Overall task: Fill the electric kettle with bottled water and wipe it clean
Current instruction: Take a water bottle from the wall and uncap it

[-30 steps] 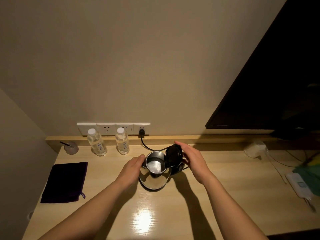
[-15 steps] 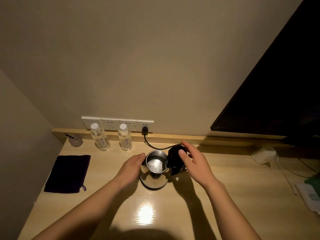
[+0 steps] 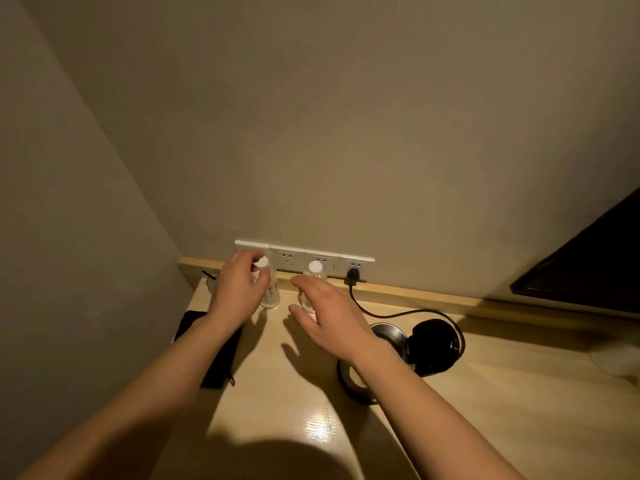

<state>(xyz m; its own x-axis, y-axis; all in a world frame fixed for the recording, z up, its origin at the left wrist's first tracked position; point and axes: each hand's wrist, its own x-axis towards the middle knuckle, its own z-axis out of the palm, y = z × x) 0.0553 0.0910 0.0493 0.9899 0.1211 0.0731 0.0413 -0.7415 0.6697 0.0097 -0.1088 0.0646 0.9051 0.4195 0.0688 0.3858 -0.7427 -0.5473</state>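
Observation:
Two clear water bottles with white caps stand at the back of the wooden desk (image 3: pixel 485 410) under the sockets. My left hand (image 3: pixel 239 292) is curled around the upper part of the left bottle (image 3: pixel 270 296), just below its cap. My right hand (image 3: pixel 329 317) hovers with fingers spread in front of the right bottle (image 3: pixel 316 270), hiding its lower half. The steel electric kettle (image 3: pixel 393 336) sits on its base to the right, partly covered by my right forearm. Its black lid (image 3: pixel 434 344) stands open.
A dark cloth (image 3: pixel 221 355) lies on the desk at the left beneath my left forearm. The kettle's black cord (image 3: pixel 381 313) runs to a plug (image 3: pixel 353 273) in the socket strip (image 3: pixel 287 259). A dark screen (image 3: pixel 588 271) hangs at the right.
Both hands left the kettle and moved back-left to the bottles. The left hand closed on the left bottle. The view swung left and up; the lid stays open.

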